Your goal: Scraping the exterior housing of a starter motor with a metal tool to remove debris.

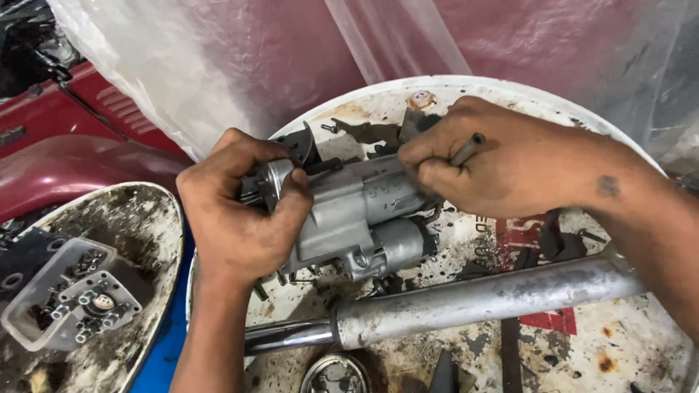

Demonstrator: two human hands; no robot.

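A grey metal starter motor [357, 218] lies on a round, stained white drum top [582, 342]. My left hand [237, 207] grips the motor's left end, fingers wrapped over its housing. My right hand [502, 160] presses on the motor's upper right part and holds a thin metal tool [467, 149] between thumb and fingers. The tool's tip is hidden behind my fingers.
A long grey metal tube [473, 302] lies across the drum top in front of the motor. A second dirty round lid [145, 225] at left carries a clear plastic tray of small parts [69, 295]. Red vehicle bodywork [65, 138] and plastic sheeting [291, 51] stand behind.
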